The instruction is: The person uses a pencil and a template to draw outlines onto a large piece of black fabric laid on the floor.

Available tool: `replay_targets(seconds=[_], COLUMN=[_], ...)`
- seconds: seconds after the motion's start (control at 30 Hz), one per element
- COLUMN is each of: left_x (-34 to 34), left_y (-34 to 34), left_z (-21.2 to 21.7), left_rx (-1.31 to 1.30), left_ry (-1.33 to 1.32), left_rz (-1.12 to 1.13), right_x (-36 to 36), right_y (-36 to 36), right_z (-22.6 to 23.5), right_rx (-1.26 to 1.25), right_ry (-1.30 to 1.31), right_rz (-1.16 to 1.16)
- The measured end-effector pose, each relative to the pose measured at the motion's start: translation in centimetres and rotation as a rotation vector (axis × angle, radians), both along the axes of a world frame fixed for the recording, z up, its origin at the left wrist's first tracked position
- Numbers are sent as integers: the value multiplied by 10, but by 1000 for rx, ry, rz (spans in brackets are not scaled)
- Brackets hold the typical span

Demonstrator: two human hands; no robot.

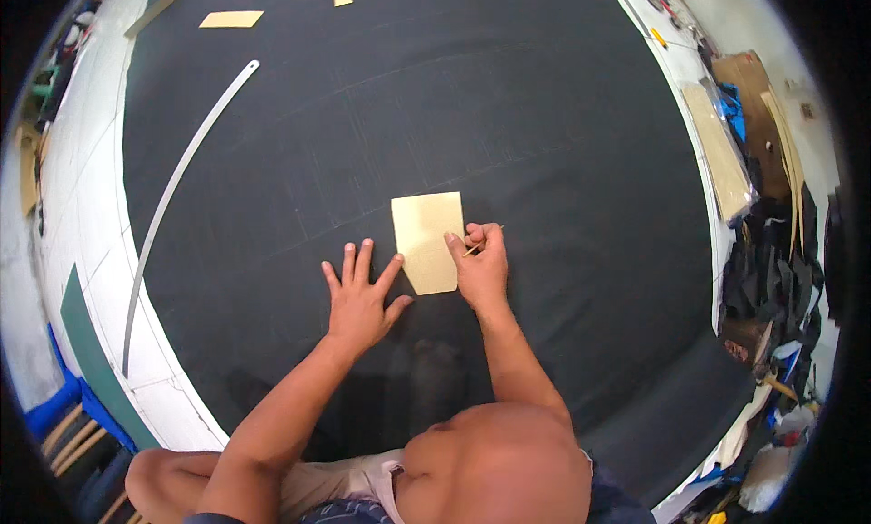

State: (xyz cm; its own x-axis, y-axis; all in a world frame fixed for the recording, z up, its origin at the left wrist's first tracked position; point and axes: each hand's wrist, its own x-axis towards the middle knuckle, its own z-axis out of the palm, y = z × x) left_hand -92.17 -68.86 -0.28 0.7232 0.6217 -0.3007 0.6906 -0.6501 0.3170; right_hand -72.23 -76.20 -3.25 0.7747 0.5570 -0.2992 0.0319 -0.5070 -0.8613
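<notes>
A pale yellow card piece (426,238), shaped like a pocket pattern with its near corners cut off, lies flat on a large sheet of black material (562,252). My left hand (358,302) is spread open on the black sheet, its index fingertip at the card's left edge. On the card's right side rests the thumb of my right hand (484,272). That hand is closed around a thin tan stick (472,249), slanting between the fingers beside the card. Faint light lines run across the sheet beyond the card.
A long metal ruler (195,147) lies along the sheet's left side. Other yellow card pieces (231,19) sit at the far end. Along the right edge are a yellow strip in clear plastic (721,152) and dark scraps (767,279). A green board (95,352) stands at lower left.
</notes>
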Motion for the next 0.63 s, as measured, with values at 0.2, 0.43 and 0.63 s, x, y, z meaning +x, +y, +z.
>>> replay_targets(seconds=[0.2,0.43,0.63], left_x=[-6,-27,-44], left_y=[2,24,39], left_z=[-5,-9,-20], left_rx=[23,58,118], left_ry=[-25,-273,-239], left_rz=[-25,203,225], right_x=[-3,-7,-45], right_y=[-1,4,5], right_z=[-3,54,25], right_rx=[379,193,-35], right_ry=[492,-560,-346], right_rz=[-127,114,679])
